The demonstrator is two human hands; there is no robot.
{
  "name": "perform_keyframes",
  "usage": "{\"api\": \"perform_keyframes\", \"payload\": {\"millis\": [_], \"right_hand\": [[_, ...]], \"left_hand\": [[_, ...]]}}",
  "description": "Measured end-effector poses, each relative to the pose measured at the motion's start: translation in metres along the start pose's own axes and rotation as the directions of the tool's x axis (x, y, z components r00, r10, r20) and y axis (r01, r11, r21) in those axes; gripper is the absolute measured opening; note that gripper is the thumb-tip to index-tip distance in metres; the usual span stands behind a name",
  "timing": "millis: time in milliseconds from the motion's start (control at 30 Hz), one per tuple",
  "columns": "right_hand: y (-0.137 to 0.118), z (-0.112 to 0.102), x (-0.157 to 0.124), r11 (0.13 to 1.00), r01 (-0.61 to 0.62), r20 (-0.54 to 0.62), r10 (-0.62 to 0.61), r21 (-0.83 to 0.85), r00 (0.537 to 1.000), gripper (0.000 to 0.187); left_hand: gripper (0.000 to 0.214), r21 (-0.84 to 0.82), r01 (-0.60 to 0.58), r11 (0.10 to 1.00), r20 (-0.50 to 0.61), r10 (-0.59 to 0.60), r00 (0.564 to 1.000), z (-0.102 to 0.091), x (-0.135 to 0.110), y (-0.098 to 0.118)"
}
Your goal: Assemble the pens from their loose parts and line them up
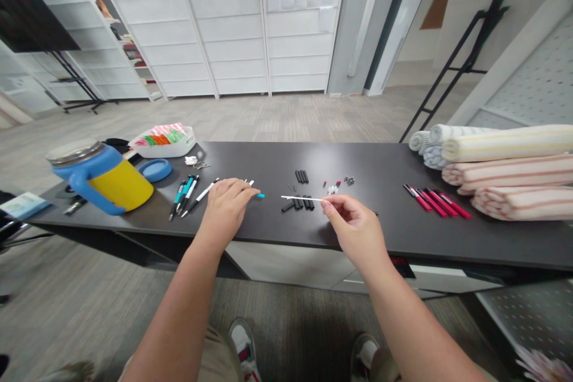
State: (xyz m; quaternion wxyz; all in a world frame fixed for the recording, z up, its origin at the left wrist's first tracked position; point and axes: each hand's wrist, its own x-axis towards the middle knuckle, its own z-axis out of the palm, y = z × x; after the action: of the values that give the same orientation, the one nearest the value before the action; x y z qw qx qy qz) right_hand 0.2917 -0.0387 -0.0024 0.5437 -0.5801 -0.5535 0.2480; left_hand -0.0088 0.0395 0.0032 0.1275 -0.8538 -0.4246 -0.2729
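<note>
My right hand [356,227] pinches a thin white pen refill [304,198] between thumb and fingertips, pointing left above the table. Palm down, my left hand [227,206] rests low over the table with fingers curled together; what they hold is hidden. Small white stick ends and a teal piece [260,195] show beside its fingertips. Left of it lie a white pen [200,197] and several teal, white and black pens [184,194]. Black grip sleeves [302,176] lie in two groups in the middle, with small white and pink parts [333,188] and metal bits [349,181] near them.
On the left stand a blue and yellow mug [119,182], its blue lid [155,170] and a white basket [183,146] of colourful packets. Pink pens [439,202] and rolled towels [514,170] lie on the right of the dark table [255,158].
</note>
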Motion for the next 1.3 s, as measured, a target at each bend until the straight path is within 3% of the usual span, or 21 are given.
{"api": "perform_keyframes", "payload": {"millis": [233,567,767,933,1100,1300], "right_hand": [[-0.001,0.000,0.000,1.000,-0.004,-0.013,0.004,-0.008,1.000,0.037],[0.006,0.000,0.002,0.994,-0.036,-0.067,0.043,0.100,0.997,0.038],[0.009,0.001,0.003,0.981,-0.059,-0.061,0.071,0.183,0.996,0.037],[0.012,0.004,0.005,0.961,-0.062,-0.076,0.085,0.271,0.994,0.034],[0.018,0.007,0.007,0.915,-0.064,-0.112,0.118,0.399,0.987,0.033],[0.019,0.007,0.006,0.865,-0.054,-0.149,0.147,0.499,0.978,0.033]], "left_hand": [[0.032,-0.012,-0.001,1.000,0.036,0.001,0.999,-0.003,-0.001,0.006],[0.036,0.000,-0.106,0.994,0.112,0.105,0.988,-0.001,0.008,0.009],[0.026,-0.128,0.093,0.987,0.075,-0.084,0.994,0.007,0.018,0.005],[0.027,-0.313,0.227,0.922,-0.024,-0.247,0.969,0.010,0.028,0.026],[0.017,-0.268,0.189,0.945,0.137,-0.157,0.978,0.018,0.046,0.048],[0.019,-0.168,0.178,0.970,0.281,-0.126,0.951,0.034,0.060,0.057]]}}
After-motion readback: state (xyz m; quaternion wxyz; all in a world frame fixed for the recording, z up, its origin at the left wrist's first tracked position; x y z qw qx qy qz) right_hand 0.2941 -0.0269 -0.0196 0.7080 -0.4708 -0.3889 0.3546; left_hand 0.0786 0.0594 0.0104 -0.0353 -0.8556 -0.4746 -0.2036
